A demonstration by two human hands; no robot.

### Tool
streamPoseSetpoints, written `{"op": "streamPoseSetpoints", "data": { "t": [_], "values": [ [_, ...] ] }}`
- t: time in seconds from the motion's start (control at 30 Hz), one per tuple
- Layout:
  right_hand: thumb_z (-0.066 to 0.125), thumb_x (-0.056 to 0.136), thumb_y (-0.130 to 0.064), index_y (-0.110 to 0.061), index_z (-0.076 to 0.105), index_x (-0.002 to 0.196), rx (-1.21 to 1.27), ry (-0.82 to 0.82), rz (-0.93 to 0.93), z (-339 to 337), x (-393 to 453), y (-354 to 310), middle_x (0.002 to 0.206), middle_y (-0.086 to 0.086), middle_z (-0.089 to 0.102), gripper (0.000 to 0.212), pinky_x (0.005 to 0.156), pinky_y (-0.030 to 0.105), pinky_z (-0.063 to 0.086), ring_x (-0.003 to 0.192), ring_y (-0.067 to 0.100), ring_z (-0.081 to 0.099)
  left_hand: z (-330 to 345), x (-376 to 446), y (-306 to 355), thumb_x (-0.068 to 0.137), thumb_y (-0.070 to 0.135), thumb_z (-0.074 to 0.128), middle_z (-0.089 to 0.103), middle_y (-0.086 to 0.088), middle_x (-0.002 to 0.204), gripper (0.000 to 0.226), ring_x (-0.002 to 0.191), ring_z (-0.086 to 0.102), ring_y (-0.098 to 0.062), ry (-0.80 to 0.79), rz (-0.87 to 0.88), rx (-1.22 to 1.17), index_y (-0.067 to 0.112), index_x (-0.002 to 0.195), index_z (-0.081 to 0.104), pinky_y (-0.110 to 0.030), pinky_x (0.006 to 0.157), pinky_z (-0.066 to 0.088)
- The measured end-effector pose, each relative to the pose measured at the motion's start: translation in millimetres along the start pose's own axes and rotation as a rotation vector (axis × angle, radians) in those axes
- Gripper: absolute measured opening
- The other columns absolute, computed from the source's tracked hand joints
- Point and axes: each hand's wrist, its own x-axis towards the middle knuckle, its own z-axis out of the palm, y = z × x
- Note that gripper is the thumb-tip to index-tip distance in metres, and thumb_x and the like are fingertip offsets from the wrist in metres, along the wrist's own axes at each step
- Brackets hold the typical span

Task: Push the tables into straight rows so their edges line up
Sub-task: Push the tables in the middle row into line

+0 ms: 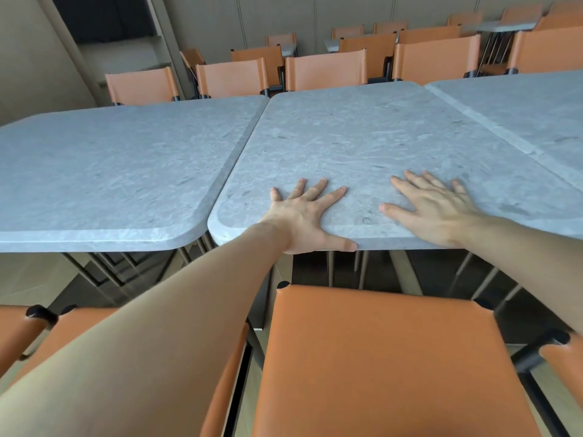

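You've got both hands flat with fingers spread on the middle worktop (362, 137), left hand (306, 212) and right hand (432, 209) near its 6 o'clock edge, left thumb hooked along the rim. The left worktop (110, 171) sits at 9 o'clock, edges nearly touching, and the right worktop (520, 111) at 2. An orange chair (385, 357) is right below you.

Desk (362, 146) under both grips: pale grey, mottled stone-like pattern, lighter band along its rim
Desk left of the grips (110, 171): same grey mottling
Desk right of the grips (520, 108): same grey
Chair seat (378, 357) nearest, below the grips: orange, black corner posts
Chairs beyond the desks (325, 72): orange backs
Wall (277, 17): beige
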Motion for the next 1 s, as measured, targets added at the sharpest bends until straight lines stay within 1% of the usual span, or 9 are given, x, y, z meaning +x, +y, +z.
{"op": "streamPoseSetpoints", "data": {
  "t": [0.1, 0.33, 0.5, 0.67, 1.0],
  "values": [
    [0.024, 0.092, -0.075, -0.035, 0.009, 0.160, -0.005, 0.002, -0.009, 0, 3, 2, 0.169, -0.009, 0.001, 0.081, 0.124, 0.052, -0.002, 0.156, 0.015, -0.003, 2, 4, -3, 0.054, 0.101, 0.032, -0.008, 0.011, 0.169, 0.118, 0.156, -0.012, -0.023, 0.009, 0.010, 0.001, 0.054, 0.154, -0.007, -0.069, 0.117, -0.003],
    [0.022, 0.087, -0.078, -0.035, 0.011, 0.160, 0.000, 0.012, -0.008, 0, 9, 1, 0.169, -0.009, 0.003, 0.085, 0.124, 0.052, 0.000, 0.156, 0.015, 0.000, 0, 8, -5, 0.054, 0.101, 0.033, -0.005, 0.011, 0.169, 0.117, 0.156, -0.009, -0.023, 0.023, 0.019, -0.004, 0.053, 0.155, -0.004, -0.068, 0.118, -0.001],
    [0.026, 0.091, -0.076, -0.035, 0.012, 0.160, 0.002, 0.028, -0.008, 0, 14, 3, 0.169, -0.009, 0.004, 0.081, 0.124, 0.052, 0.001, 0.156, 0.015, 0.000, -1, 12, -7, 0.056, 0.100, 0.036, -0.003, 0.011, 0.169, 0.116, 0.156, -0.007, -0.023, 0.034, 0.019, -0.003, 0.053, 0.155, -0.003, -0.068, 0.118, 0.000],
    [0.027, 0.091, -0.076, -0.035, 0.014, 0.160, 0.014, 0.033, -0.007, 2, 17, 3, 0.169, -0.009, 0.005, 0.082, 0.124, 0.052, 0.001, 0.156, 0.016, 0.001, 0, 14, -8, 0.054, 0.100, 0.035, -0.001, 0.012, 0.169, 0.118, 0.157, -0.005, -0.022, 0.039, 0.018, -0.002, 0.054, 0.155, -0.001, -0.065, 0.119, 0.003],
    [0.028, 0.090, -0.077, -0.033, 0.016, 0.160, 0.025, 0.035, -0.009, 0, 25, 3, 0.169, -0.006, 0.007, 0.084, 0.123, 0.054, 0.002, 0.156, 0.019, 0.003, -3, 18, -9, 0.051, 0.100, 0.036, 0.001, 0.013, 0.169, 0.119, 0.157, -0.003, -0.021, 0.038, 0.009, -0.025, 0.055, 0.155, 0.001, -0.063, 0.120, 0.003]
  ]
}}
